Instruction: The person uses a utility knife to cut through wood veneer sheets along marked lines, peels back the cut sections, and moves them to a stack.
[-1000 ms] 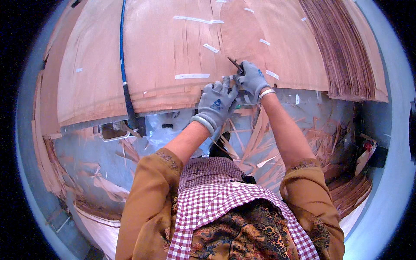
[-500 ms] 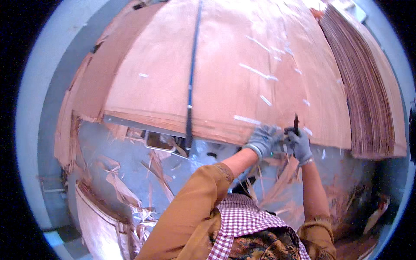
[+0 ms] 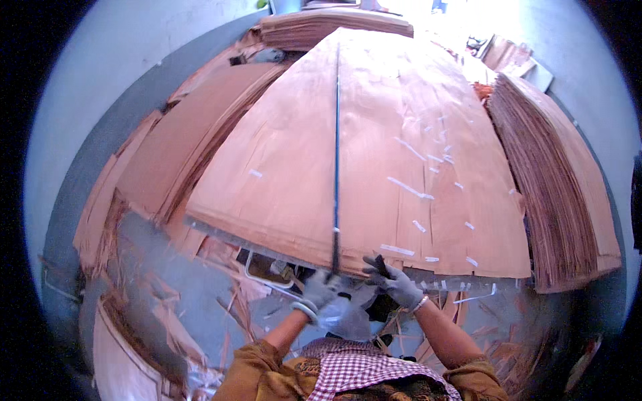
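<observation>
A wide pinkish-tan wood veneer sheet (image 3: 294, 154) lies on top of a stack, with short white tape strips (image 3: 409, 188) stuck mostly on its right half. Along its length runs a long, thin, dark blue-black bar (image 3: 337, 134). My left hand (image 3: 321, 290), in a grey glove, is at the bar's near end by the front edge; blur hides whether its fingers grip the bar. My grey-gloved right hand (image 3: 401, 289) is just right of it, over the same edge. It holds a small black tool (image 3: 380, 266), whose exact kind I cannot make out.
Thick veneer stacks stand at the right (image 3: 552, 194), the left (image 3: 180, 140) and the far end (image 3: 334, 28). Torn veneer scraps (image 3: 177, 321) litter the floor. A white-rimmed bin (image 3: 257, 273) sits under the front edge, and more tape pieces hang along that edge.
My left hand has moved left, from the taped right part of the front edge to the bar's end. My right hand with the black tool has also shifted left. The view takes in more of the far end.
</observation>
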Demonstrator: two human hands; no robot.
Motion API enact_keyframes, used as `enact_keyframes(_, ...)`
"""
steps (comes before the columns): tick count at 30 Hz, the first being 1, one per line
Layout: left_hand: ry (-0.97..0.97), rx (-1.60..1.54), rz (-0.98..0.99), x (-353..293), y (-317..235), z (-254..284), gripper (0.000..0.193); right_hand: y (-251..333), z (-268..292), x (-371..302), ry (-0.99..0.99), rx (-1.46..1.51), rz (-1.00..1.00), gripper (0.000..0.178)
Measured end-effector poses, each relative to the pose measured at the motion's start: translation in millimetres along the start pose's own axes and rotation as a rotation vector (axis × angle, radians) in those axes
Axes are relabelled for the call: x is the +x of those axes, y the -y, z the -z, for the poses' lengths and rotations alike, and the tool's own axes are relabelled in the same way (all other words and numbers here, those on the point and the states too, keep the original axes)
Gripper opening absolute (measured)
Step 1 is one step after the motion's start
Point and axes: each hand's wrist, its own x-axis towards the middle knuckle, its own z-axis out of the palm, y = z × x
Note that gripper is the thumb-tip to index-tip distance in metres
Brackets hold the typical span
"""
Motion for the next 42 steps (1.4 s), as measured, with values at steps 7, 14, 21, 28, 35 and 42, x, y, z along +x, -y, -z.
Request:
enact_keyframes(7, 0.458, 0.008, -0.761, 12.1, 22.6, -1.6, 0.02, 25.1, 24.5, -23.8, -0.516, 0.096, 0.003, 0.047)
enact_keyframes(14, 0.1, -1.13, -0.527, 117.2, 179.4, 378.1, 0.021, -33.3, 70.5, -147.1, -0.678, -0.236, -0.227, 0.036)
enact_keyframes(21, -0.717, -1.082, 0.227, 149.9, 95.2, 319.1, 0.045, -64.9, 41.7, -200.6, -0.797, -0.182, -0.326, 0.035)
enact_keyframes(28, -0.671, -0.809, 0.241, 158.8, 104.9, 369.0, 0.048, -61.3, 16.3, -178.7, -0.721, -0.157, -0.351, 0.031)
enact_keyframes(35, -0.889, -0.357, 0.135, 122.9, 48.2, 300.6, 0.068, -44.4, 8.8, -174.6, -0.734, -0.212, -0.337, 0.027)
enact_keyframes(42, -0.856, -0.934, -0.272, 136.9, 104.0, 363.5, 0.024, -55.9, -7.3, -170.1, -0.73, -0.103, -0.327, 0.024)
